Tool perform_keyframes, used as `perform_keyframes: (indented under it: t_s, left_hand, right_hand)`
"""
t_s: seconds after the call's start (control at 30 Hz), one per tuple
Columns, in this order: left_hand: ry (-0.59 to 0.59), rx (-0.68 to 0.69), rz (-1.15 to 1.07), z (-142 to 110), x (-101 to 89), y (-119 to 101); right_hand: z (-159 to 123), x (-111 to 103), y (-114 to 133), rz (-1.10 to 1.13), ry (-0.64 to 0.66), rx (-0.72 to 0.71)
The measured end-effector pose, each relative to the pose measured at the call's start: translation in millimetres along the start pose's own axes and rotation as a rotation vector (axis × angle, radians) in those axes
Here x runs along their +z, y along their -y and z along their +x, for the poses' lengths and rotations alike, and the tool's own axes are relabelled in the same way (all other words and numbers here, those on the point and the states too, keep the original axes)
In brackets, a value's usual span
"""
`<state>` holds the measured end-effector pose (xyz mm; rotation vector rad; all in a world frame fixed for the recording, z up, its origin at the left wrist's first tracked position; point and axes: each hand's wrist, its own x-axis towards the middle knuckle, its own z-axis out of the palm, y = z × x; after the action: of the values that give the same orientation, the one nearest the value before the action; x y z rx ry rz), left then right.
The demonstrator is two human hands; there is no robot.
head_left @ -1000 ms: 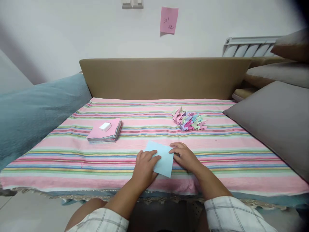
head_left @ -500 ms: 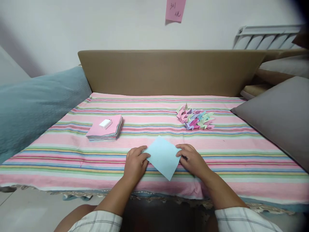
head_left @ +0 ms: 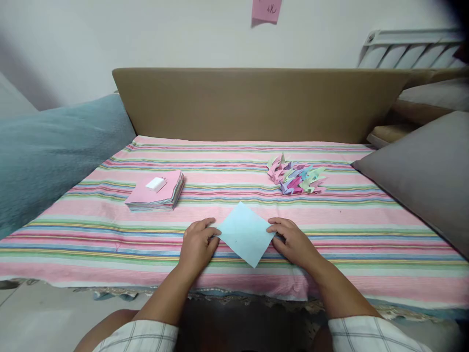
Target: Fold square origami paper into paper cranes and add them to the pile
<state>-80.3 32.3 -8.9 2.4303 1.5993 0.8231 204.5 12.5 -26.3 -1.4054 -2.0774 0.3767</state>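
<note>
A light blue paper square [head_left: 245, 233] lies turned like a diamond on the striped cloth [head_left: 366, 230], near its front edge. My left hand [head_left: 197, 244] pinches the sheet's left corner with curled fingers. My right hand [head_left: 293, 240] holds the right corner the same way. A stack of coloured paper squares [head_left: 154, 197] with a pink top sheet lies to the left, and a small white block [head_left: 156, 184] rests on it. A heap of small folded paper figures [head_left: 295, 178] in pink, purple, green and blue lies behind my right hand.
A tan padded backboard [head_left: 256, 102] runs along the far side. A teal blanket [head_left: 47, 151] rises at the left and a grey cushion [head_left: 428, 171] at the right. A pink note [head_left: 266, 10] hangs on the wall, with a white radiator [head_left: 406, 49] at the right.
The blue sheet has been turned from a slanted position into a diamond. My left hand slid off its top to the left corner. The view has tilted down a little.
</note>
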Motion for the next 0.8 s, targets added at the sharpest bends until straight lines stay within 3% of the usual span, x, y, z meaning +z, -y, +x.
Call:
perform_keyframes:
  t_s: [0.8]
  left_hand:
    - [-0.01, -0.072, -0.029, 4.3, -0.2, 3.4]
  right_hand:
    - [2.9, -0.6, 2.4, -0.003, -0.064, 0.139]
